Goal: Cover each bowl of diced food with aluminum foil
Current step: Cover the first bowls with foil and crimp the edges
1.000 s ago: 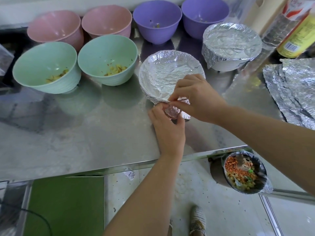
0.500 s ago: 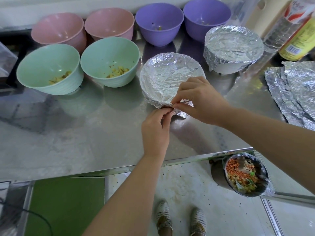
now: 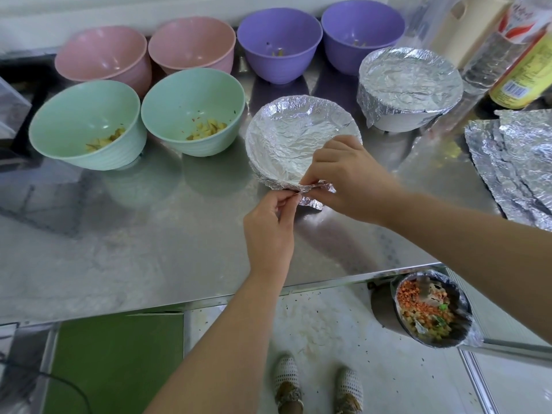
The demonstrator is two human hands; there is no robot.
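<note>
A foil-covered bowl [image 3: 292, 138] stands mid-table, its foil pressed round the rim with a loose crumpled flap [image 3: 313, 198] at the near edge. My left hand [image 3: 268, 231] pinches that flap from below. My right hand [image 3: 343, 177] pinches the same foil edge from the right. A second foil-covered white bowl [image 3: 409, 88] stands behind to the right. Uncovered are two green bowls [image 3: 86, 124] [image 3: 194, 112] with diced food, two pink bowls [image 3: 104, 58] [image 3: 194, 44] and two purple bowls [image 3: 280, 40] [image 3: 363, 29].
Spare foil sheets [image 3: 516, 156] lie at the table's right edge. Bottles [image 3: 519, 61] stand at the back right. Below the steel table's front edge [image 3: 209, 300], a lined bin [image 3: 430, 315] holds food scraps. A green mat [image 3: 116, 363] lies on the floor.
My left hand has moved up and left along the bowl's near rim, from flat under the flap to pinching it. My right hand stays on the foil edge.
</note>
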